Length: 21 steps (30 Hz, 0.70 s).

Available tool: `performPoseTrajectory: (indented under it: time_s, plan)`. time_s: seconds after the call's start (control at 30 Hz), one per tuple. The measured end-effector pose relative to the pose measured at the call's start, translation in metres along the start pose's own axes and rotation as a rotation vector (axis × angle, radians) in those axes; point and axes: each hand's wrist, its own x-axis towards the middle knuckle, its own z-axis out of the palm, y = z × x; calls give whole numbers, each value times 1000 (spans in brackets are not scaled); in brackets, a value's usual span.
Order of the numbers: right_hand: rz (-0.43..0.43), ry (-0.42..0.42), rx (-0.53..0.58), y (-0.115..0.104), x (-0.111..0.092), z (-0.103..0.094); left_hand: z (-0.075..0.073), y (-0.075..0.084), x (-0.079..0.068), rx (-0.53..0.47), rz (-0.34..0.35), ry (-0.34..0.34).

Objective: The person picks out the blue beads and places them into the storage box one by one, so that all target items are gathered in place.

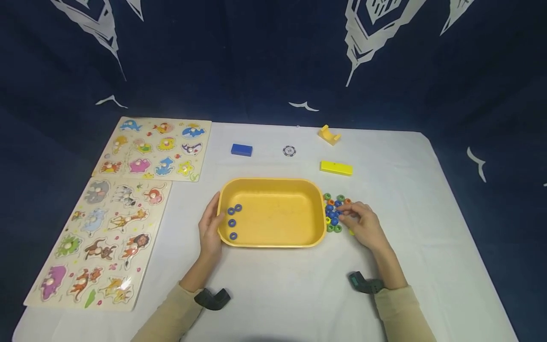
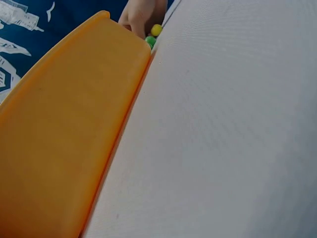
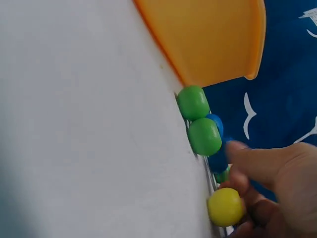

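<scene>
Head view, left hand [image 1: 210, 232] gripping the left rim of a yellow tray [image 1: 273, 221], thumb over its edge, four blue rings [image 1: 234, 223] inside, right hand [image 1: 364, 225] at loose coloured beads [image 1: 334, 221] beside the tray's right end, cannot tell whether its fingers pinch one

Orange tray [image 2: 64, 129] fills left side, smooth outer wall facing camera, lower edge running along pale tabletop [image 2: 213, 124]. Tabletop takes up most of right side, faint shadow toward lower right. At tray's far end, green bead [image 2: 149, 41], partly hidden, and yellow bead [image 2: 156, 30] just beside it. Right hand [image 2: 142, 16] next to beads, fingers downward, contact unclear. Dark blue cloth [image 2: 69, 15] behind, white print at upper left.
</scene>
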Motion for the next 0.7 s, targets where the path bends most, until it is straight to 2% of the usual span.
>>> performPoseTrajectory:
  time_s: [0.07,0.13,0.2,0.3,0.4,0.5,0.7]
  plan:
    - [8,27,16,-3,4,0,0,0,1,-6,1,-2]
    - [-10,39,71,-18,9,-3,0,0,1,-4,0,-1]
    - [-57,32,121,-42,15,-3,0,1,1,-4,-4,4]
    - [-159,-40,186,-88,26,2,0,3,1,2,-8,8]
    - [-234,-138,200,-123,36,23,4,11,-1,9,-16,9]
    - [-256,-229,173,-148,42,53,7,17,-2,15,-23,7]
    - [-219,-346,-26,-167,48,103,8,20,-3,27,-29,-1]
